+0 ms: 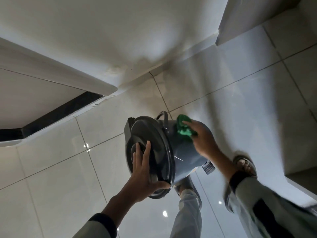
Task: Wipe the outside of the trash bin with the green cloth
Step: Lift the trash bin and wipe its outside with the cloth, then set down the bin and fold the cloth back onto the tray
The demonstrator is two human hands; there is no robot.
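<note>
A small grey trash bin with a dark round lid is held tilted above the tiled floor, its lid turned toward me and to the left. My left hand grips the lid, fingers spread over its face and thumb on the lower rim. My right hand presses a crumpled green cloth against the bin's upper side wall. A wire handle sticks up behind the lid, and a ribbed foot pedal shows at the bin's lower right.
Glossy pale floor tiles lie below. A white wall meets the floor ahead, with a white ledge and a dark gap at left. A white step or cabinet base stands at right. My sandalled foot and trouser legs are below the bin.
</note>
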